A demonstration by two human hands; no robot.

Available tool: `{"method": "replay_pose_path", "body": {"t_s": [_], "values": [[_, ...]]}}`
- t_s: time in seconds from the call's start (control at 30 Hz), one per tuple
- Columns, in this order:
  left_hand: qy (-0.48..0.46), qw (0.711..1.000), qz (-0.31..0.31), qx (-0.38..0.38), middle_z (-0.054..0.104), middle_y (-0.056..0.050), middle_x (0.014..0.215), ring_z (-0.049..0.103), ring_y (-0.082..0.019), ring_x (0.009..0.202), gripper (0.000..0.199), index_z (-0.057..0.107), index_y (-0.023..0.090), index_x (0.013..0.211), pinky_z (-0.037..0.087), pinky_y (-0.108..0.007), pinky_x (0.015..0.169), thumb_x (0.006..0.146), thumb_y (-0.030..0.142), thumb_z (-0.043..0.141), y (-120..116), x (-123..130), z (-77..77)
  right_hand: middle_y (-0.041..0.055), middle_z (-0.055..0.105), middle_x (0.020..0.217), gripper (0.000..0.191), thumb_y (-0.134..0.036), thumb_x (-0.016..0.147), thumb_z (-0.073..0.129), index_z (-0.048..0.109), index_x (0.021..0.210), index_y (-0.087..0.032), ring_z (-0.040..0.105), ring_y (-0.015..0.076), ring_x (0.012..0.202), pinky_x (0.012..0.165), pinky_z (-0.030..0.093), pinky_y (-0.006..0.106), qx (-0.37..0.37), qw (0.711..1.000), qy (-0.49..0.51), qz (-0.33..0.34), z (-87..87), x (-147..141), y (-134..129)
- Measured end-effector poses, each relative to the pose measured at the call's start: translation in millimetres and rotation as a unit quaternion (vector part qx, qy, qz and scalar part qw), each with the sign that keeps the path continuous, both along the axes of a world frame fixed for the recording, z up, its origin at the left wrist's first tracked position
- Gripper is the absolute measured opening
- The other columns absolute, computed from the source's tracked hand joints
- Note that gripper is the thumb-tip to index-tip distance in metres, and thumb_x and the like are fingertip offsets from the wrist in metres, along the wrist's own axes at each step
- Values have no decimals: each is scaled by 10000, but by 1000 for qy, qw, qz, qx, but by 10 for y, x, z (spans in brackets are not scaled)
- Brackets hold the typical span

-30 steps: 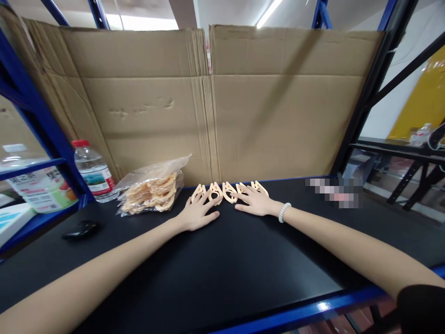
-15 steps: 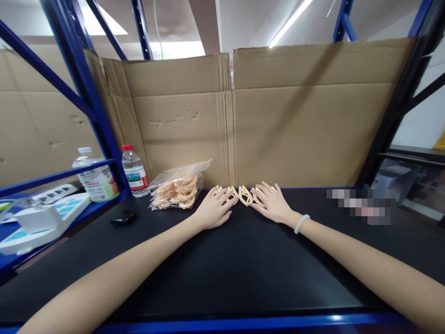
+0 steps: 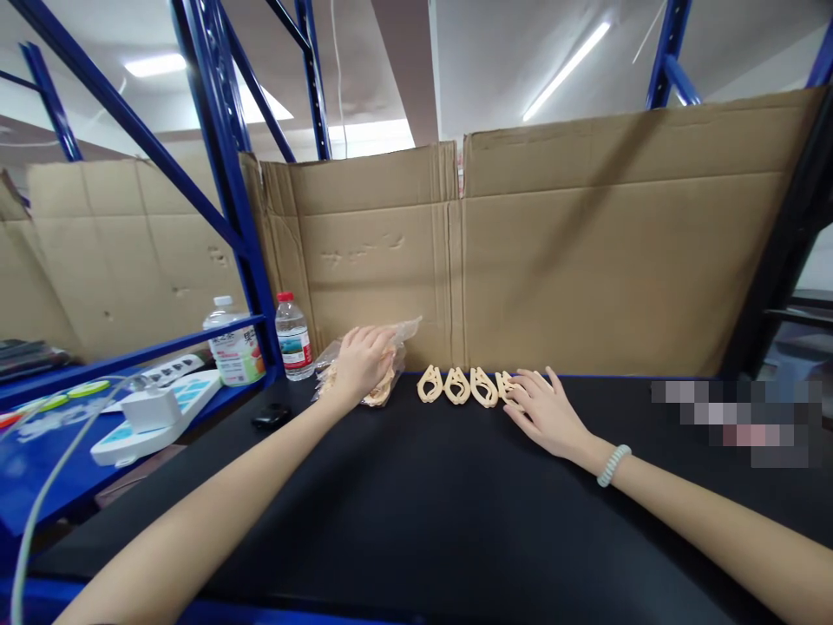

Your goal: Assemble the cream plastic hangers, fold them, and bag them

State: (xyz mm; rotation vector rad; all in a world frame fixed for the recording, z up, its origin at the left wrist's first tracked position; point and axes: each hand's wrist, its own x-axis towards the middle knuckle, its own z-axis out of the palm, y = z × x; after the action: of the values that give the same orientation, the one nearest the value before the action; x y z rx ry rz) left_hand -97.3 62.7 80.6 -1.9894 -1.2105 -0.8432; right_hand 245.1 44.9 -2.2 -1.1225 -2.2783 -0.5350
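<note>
Several pale wooden-coloured clips [image 3: 456, 386] lie in a row on the black table [image 3: 416, 503], near the foot of the cardboard. The fingers of my right hand [image 3: 550, 415] are spread over the right end of this row and partly cover the clips there; a pale coil bracelet is on that wrist. On the left, my left hand [image 3: 361, 363] rests on top of a clear plastic bag [image 3: 409, 330] filled with similar pale pieces. Its fingers are spread over the bag, and nothing is seen gripped in them.
Behind the table stands a cardboard wall [image 3: 612, 260]. At the left are a red-capped bottle [image 3: 294, 343], a larger bottle [image 3: 235, 356], a small black object [image 3: 272, 417] and a white power strip [image 3: 195, 395]. A blurred patch [image 3: 735, 412] covers something at the right.
My left hand has left the clips and moved left onto the bag, uncovering the row's left part. My right hand remains at the row's right end. The view has shifted left and up.
</note>
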Motion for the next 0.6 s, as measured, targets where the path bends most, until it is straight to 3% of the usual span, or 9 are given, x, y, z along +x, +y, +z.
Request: {"method": "replay_pose_path", "body": {"t_s": [0.13,0.33,0.47,0.6], "values": [[6,998,-58,4,730,-104,964,644,-267,957,238,656,171,951,428,-469,938,905,142,425,-19,64,-28,97,614,1208,298,-349,965,362,621,930,-205,458,285,1248,1087,181,604,2,1000,17,1,27,21,-63],[1,980,-197,23,717,-84,1078,644,-213,1036,210,625,197,948,434,-461,997,915,126,430,-257,288,-96,90,630,1138,319,-352,959,355,641,904,-222,507,270,1177,1074,218,580,8,996,86,6,104,71,-67],[23,950,-311,-7,717,-72,1089,611,-174,1119,179,591,198,902,479,-384,990,908,114,432,-515,487,-306,102,638,1074,334,-365,955,353,647,906,-214,549,259,1081,979,387,481,-3,981,191,32,235,167,-35],[5,909,-398,-124,694,-105,1136,549,-218,1209,187,589,186,898,493,-417,977,892,73,440,-743,634,-546,89,656,979,335,-357,958,347,638,905,-200,597,229,965,881,465,394,-46,948,310,63,376,249,-80]]}}
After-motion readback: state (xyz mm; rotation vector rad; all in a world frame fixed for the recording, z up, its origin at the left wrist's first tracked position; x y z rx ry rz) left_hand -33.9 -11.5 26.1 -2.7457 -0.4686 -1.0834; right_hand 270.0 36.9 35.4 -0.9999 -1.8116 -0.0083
